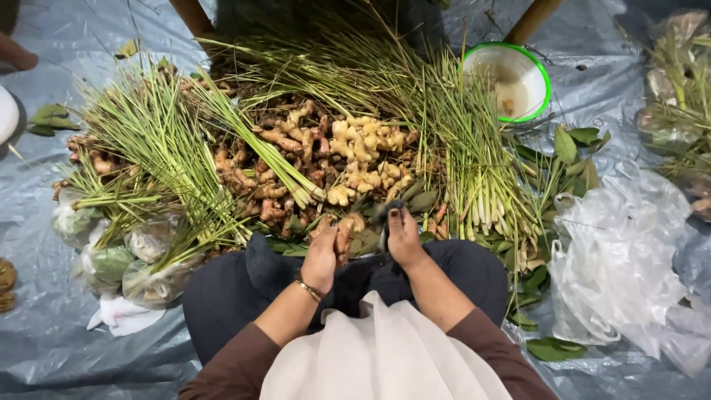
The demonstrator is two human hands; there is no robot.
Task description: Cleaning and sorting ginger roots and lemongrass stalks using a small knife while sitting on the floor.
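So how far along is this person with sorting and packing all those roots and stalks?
Done, it seems: a few filled clear bags of stalks and roots lie at the person's left. In hand: the left hand grips a ginger piece; the right hand holds something dark, unclear what. Left: most of it, since the ginger heap, loose lemongrass, scattered leaves and empty plastic bags remain.

Our left hand [320, 259] covers the lower part of a ginger piece [344, 233], and our right hand [404, 238] hides most of a dark object [389, 211], perhaps a knife. The bagged bundles [678, 96] are cut off at the right edge.
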